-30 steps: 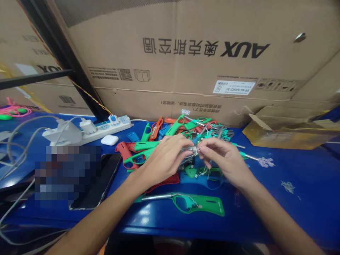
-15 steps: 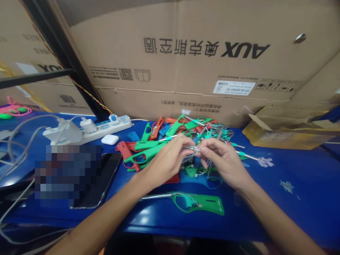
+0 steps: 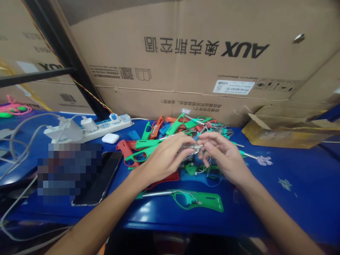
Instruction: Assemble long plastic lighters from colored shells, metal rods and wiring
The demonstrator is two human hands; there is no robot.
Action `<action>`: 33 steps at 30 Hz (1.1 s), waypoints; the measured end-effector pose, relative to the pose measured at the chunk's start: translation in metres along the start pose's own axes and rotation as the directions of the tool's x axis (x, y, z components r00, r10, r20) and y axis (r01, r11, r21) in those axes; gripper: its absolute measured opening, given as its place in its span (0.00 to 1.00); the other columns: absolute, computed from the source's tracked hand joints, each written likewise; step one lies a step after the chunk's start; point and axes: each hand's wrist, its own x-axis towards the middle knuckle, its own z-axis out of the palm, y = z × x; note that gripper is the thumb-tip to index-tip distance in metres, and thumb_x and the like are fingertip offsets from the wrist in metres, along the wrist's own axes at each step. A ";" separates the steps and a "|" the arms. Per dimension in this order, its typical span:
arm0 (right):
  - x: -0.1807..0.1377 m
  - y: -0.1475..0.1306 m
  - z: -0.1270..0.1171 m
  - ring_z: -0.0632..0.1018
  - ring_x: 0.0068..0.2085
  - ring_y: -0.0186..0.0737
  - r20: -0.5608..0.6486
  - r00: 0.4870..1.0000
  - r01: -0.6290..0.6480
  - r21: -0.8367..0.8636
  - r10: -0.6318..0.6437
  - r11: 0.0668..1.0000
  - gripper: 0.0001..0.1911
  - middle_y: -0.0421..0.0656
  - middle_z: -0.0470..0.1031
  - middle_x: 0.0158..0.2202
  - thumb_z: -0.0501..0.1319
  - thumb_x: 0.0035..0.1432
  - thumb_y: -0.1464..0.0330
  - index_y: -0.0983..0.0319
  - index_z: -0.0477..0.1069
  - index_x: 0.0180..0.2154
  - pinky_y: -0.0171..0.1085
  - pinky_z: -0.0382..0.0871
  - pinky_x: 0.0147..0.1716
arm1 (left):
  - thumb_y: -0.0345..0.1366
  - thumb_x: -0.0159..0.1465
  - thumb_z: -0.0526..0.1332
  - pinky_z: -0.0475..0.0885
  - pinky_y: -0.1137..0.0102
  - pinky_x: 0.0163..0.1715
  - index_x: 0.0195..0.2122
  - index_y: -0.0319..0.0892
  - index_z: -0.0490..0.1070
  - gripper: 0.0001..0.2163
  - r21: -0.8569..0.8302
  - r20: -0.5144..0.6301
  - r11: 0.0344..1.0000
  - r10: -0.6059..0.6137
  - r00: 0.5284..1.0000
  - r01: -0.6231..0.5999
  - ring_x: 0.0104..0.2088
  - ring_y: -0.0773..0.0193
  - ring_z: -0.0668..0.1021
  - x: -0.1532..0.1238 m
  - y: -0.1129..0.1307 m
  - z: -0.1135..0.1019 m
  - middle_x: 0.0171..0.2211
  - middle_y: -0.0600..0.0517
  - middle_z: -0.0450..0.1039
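The left hand (image 3: 166,154) and right hand (image 3: 227,157) are bare, with slim fingers (image 3: 182,139) and narrow wrists (image 3: 140,178). Behind the hands, the left forearm (image 3: 111,207) and right forearm (image 3: 276,210) are uncovered and smooth in outline, widening gently away from the wrists. Fingernails are too blurred to make out.

Clear piece (image 3: 197,147) blurred, forearms (image 3: 105,212) cut off

Single view, taken from my head, facing forward and down. It looks from close range over my bare left hand (image 3: 168,154) and bare right hand (image 3: 228,157), mid-frame, onto the glossy blue tabletop (image 3: 308,198); upright brown printed cardboard (image 3: 172,21) fills the background.
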 end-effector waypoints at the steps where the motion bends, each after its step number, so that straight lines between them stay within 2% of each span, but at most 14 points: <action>1: 0.001 0.001 -0.001 0.78 0.30 0.32 -0.011 1.000 0.001 0.015 -0.001 1.000 0.12 0.41 0.77 0.39 0.64 0.68 0.61 0.55 0.73 0.51 0.30 0.72 0.22 | 0.36 0.76 0.55 0.73 0.62 0.50 0.54 0.44 0.67 0.08 -0.013 -0.008 1.000 0.001 1.000 -0.001 0.48 0.60 0.77 0.000 0.000 0.001 0.46 0.48 0.75; 4: 0.003 0.002 -0.003 0.78 0.34 0.33 0.001 1.000 -0.010 0.013 0.010 1.000 0.15 0.43 0.76 0.46 0.65 0.67 0.61 0.54 0.71 0.53 0.30 0.73 0.22 | 0.35 0.75 0.57 0.68 0.55 0.59 0.55 0.46 0.68 0.09 -0.025 -0.049 1.000 0.012 0.999 -0.013 0.58 0.57 0.73 0.000 0.003 0.002 0.55 0.46 0.72; 7: 0.002 -0.002 -0.002 0.79 0.39 0.35 0.055 0.998 -0.011 -0.085 0.016 0.996 0.19 0.44 0.76 0.51 0.69 0.62 0.61 0.54 0.72 0.53 0.31 0.75 0.27 | 0.36 0.74 0.58 0.59 0.48 0.67 0.54 0.49 0.71 0.09 -0.016 -0.076 1.000 0.000 0.997 -0.001 0.67 0.53 0.65 0.000 0.009 0.004 0.65 0.46 0.64; 9: 0.000 -0.004 0.000 0.78 0.37 0.35 0.084 0.996 -0.009 -0.178 0.024 0.984 0.16 0.43 0.78 0.48 0.69 0.61 0.61 0.54 0.75 0.50 0.32 0.75 0.29 | 0.36 0.74 0.58 0.57 0.48 0.69 0.54 0.51 0.73 0.09 -0.057 -0.061 0.998 -0.021 0.998 0.018 0.70 0.52 0.62 0.000 0.012 0.007 0.68 0.48 0.60; 11: -0.001 -0.004 0.002 0.76 0.30 0.32 0.104 0.994 -0.006 -0.255 0.033 0.967 0.12 0.40 0.80 0.41 0.68 0.62 0.60 0.56 0.78 0.47 0.32 0.74 0.28 | 0.35 0.75 0.56 0.58 0.49 0.69 0.54 0.52 0.73 0.11 -0.125 -0.033 0.991 -0.048 0.998 0.043 0.71 0.54 0.60 -0.001 0.013 0.011 0.70 0.49 0.56; 14: 0.002 -0.001 -0.001 0.74 0.26 0.32 0.064 0.998 0.051 -0.354 -0.030 0.934 0.10 0.38 0.80 0.34 0.67 0.64 0.60 0.58 0.79 0.44 0.33 0.71 0.25 | 0.36 0.76 0.54 0.60 0.52 0.68 0.62 0.52 0.65 0.15 -0.185 -0.062 0.980 -0.086 0.994 0.073 0.72 0.54 0.59 -0.001 0.009 0.015 0.73 0.48 0.50; 16: 0.004 -0.003 -0.007 0.78 0.31 0.35 0.009 0.991 0.124 -0.462 -0.135 0.878 0.09 0.40 0.82 0.36 0.66 0.64 0.62 0.59 0.79 0.43 0.35 0.73 0.30 | 0.39 0.75 0.56 0.66 0.54 0.64 0.64 0.48 0.62 0.17 -0.169 -0.103 0.981 -0.116 0.988 0.097 0.68 0.54 0.65 -0.001 0.005 0.015 0.69 0.43 0.58; 17: 0.003 -0.006 -0.010 0.80 0.34 0.37 -0.020 0.981 0.153 -0.522 -0.192 0.839 0.09 0.41 0.82 0.39 0.66 0.65 0.62 0.59 0.79 0.43 0.36 0.74 0.33 | 0.40 0.75 0.57 0.69 0.57 0.60 0.61 0.46 0.64 0.16 -0.145 -0.076 0.983 -0.126 0.989 0.114 0.63 0.55 0.71 -0.001 0.004 0.013 0.64 0.43 0.66; 19: -0.005 -0.013 -0.015 0.82 0.40 0.39 -0.080 0.951 0.184 -0.626 -0.298 0.758 0.08 0.43 0.83 0.43 0.65 0.66 0.64 0.59 0.77 0.45 0.38 0.76 0.38 | 0.42 0.75 0.57 0.73 0.62 0.50 0.50 0.44 0.72 0.09 -0.075 0.107 0.989 -0.122 0.987 0.130 0.49 0.60 0.78 -0.001 0.004 0.008 0.48 0.49 0.76; 21: -0.025 -0.019 -0.016 0.82 0.42 0.39 -0.154 0.909 0.178 -0.696 -0.387 0.696 0.08 0.43 0.82 0.46 0.64 0.67 0.66 0.56 0.76 0.47 0.37 0.76 0.39 | 0.42 0.74 0.59 0.73 0.66 0.44 0.41 0.44 0.76 0.10 -0.011 0.356 0.994 -0.095 0.930 0.106 0.40 0.63 0.79 -0.003 0.006 0.003 0.39 0.53 0.78; 23: -0.053 -0.018 -0.012 0.81 0.43 0.39 -0.214 0.873 0.154 -0.732 -0.439 0.663 0.07 0.41 0.81 0.45 0.65 0.66 0.69 0.55 0.75 0.46 0.34 0.75 0.36 | 0.42 0.73 0.60 0.72 0.68 0.41 0.40 0.44 0.78 0.10 0.012 0.512 0.998 -0.056 0.857 0.058 0.39 0.64 0.80 -0.005 0.009 0.001 0.37 0.53 0.78; 25: -0.083 -0.009 -0.005 0.81 0.40 0.37 -0.212 0.888 0.136 -0.727 -0.408 0.674 0.07 0.41 0.80 0.43 0.67 0.64 0.71 0.54 0.75 0.43 0.32 0.73 0.32 | 0.42 0.72 0.62 0.71 0.69 0.40 0.40 0.45 0.80 0.09 0.015 0.587 1.000 -0.030 0.809 0.026 0.40 0.63 0.80 -0.007 0.013 0.002 0.37 0.53 0.78; 28: -0.115 0.010 0.004 0.77 0.31 0.34 -0.218 0.920 0.067 -0.729 -0.324 0.681 0.06 0.40 0.78 0.40 0.68 0.64 0.70 0.55 0.76 0.42 0.31 0.71 0.27 | 0.44 0.70 0.64 0.71 0.70 0.39 0.40 0.45 0.80 0.09 0.044 0.634 0.999 -0.033 0.772 0.006 0.41 0.63 0.80 -0.010 0.017 0.005 0.37 0.53 0.78; 33: -0.123 0.019 0.007 0.69 0.25 0.30 -0.174 0.965 0.024 -0.683 -0.195 0.730 0.05 0.39 0.75 0.38 0.68 0.64 0.69 0.55 0.76 0.42 0.31 0.66 0.23 | 0.40 0.68 0.66 0.71 0.70 0.40 0.38 0.45 0.78 0.05 0.115 0.681 0.991 -0.128 0.721 0.067 0.42 0.62 0.81 -0.009 0.023 0.005 0.37 0.55 0.78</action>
